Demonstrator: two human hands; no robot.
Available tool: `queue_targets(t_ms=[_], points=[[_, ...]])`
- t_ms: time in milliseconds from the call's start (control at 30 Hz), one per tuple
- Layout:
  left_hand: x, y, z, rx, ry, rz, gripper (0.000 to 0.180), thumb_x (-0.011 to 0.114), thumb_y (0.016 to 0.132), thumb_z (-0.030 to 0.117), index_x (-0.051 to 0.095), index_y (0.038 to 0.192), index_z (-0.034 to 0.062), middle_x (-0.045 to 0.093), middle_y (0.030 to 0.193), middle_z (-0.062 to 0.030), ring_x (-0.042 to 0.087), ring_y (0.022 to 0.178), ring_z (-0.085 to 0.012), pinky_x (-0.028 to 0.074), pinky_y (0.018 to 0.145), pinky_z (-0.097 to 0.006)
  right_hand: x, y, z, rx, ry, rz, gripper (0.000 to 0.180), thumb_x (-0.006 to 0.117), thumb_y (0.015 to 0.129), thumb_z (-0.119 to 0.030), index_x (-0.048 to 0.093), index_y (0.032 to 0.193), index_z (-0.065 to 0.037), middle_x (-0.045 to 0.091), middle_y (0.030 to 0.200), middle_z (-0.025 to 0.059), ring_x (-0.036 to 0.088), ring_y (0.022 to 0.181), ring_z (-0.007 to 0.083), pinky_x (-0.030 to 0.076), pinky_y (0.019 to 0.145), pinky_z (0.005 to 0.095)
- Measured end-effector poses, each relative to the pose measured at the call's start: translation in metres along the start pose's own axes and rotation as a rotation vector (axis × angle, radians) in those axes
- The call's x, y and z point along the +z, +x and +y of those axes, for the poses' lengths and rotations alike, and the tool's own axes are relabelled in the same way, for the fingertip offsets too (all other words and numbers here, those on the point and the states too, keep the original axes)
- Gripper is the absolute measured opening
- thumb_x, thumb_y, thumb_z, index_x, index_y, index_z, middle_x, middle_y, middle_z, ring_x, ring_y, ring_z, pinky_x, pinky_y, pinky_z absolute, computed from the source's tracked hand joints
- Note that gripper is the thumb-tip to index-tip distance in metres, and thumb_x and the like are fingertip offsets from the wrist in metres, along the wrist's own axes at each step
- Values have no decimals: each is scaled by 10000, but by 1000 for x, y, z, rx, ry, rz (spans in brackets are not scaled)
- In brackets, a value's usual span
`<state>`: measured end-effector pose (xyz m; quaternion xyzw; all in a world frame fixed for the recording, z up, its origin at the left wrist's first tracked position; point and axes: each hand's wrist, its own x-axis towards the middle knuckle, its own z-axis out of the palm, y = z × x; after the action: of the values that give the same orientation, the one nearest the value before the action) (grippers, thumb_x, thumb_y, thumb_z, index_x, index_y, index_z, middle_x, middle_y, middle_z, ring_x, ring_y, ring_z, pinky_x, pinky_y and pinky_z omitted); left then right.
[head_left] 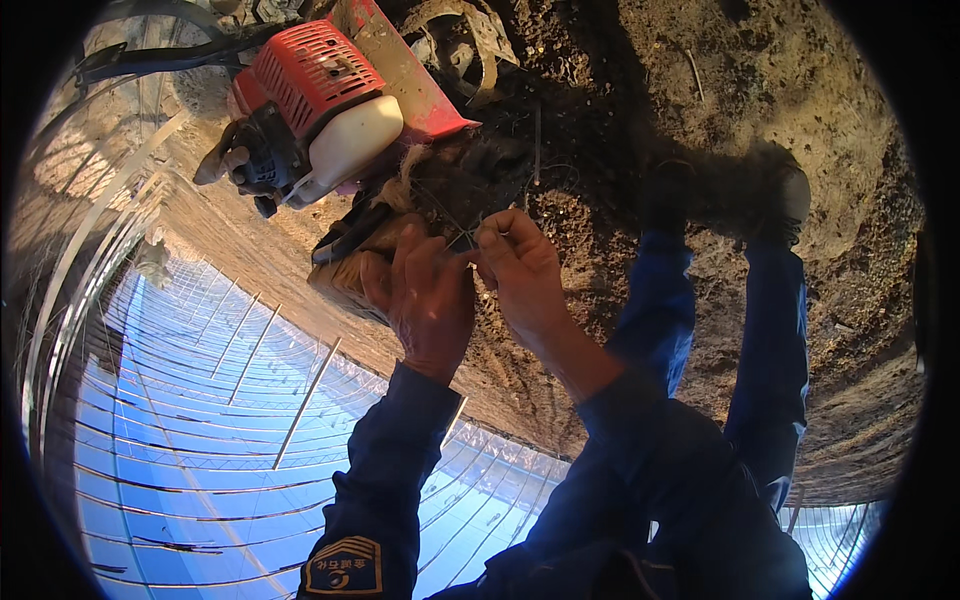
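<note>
My left hand [432, 308] and my right hand [527, 282] meet close together over a dark, bundled object [490, 165]. Between their fingertips runs a thin pale strand [458, 237], like string or wire; its exact material is too fine to tell. The right thumb and forefinger pinch it. My left fingers are bent toward the same strand, with their tips partly hidden. Just beyond the hands sits a small engine with a red slotted cover [318, 72] and a whitish tank [355, 145]. Brown, sack-like material [345, 280] lies beside my left hand.
A red metal panel [415, 85] adjoins the engine, and a black bar [165, 58] reaches left from it. Dirt ground [850, 280] spreads to the right, under my shoes [775, 190]. Curved ribs and blue sheeting [220, 420] show at the lower left.
</note>
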<state>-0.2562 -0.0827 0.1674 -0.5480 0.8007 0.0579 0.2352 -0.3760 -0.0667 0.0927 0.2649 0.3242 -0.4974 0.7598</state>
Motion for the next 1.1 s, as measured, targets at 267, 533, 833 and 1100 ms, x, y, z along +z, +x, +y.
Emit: queue_targets(t_ms=[267, 533, 833, 1100], points=[[5, -5, -42, 211, 148, 153, 255, 723, 928, 360, 766, 1143, 229, 702, 1398, 32, 576, 1393, -251, 251, 1217, -619, 34, -20, 29, -67, -59, 148, 100, 559, 1093, -22, 597, 1016, -74, 570, 851, -55, 494, 762, 10, 435, 663, 208], [5, -1, -30, 123, 183, 151, 154, 713, 922, 290, 762, 1057, 233, 722, 1312, 48, 621, 1311, -229, 283, 1203, -631, 12, -18, 9, -29, 216, 153, 117, 600, 1085, -21, 632, 1017, -111, 577, 855, -58, 470, 681, 28, 450, 678, 209], [9, 4, -25, 73, 198, 225, 109, 719, 927, 313, 757, 1015, 261, 720, 1240, 84, 632, 1259, -193, 295, 1198, -628, 25, -35, 31, -41, 224, 208, 112, 594, 1075, 9, 659, 1064, -81, 616, 896, -41, 500, 767, 30, 434, 681, 209], [10, 0, -27, 78, 188, 215, 130, 700, 932, 319, 763, 1035, 269, 712, 1251, 83, 624, 1274, -180, 280, 1211, -633, 32, -40, 42, -159, -75, 109, 105, 566, 1078, 12, 631, 1049, -65, 599, 909, -39, 484, 803, 15, 427, 705, 217]])
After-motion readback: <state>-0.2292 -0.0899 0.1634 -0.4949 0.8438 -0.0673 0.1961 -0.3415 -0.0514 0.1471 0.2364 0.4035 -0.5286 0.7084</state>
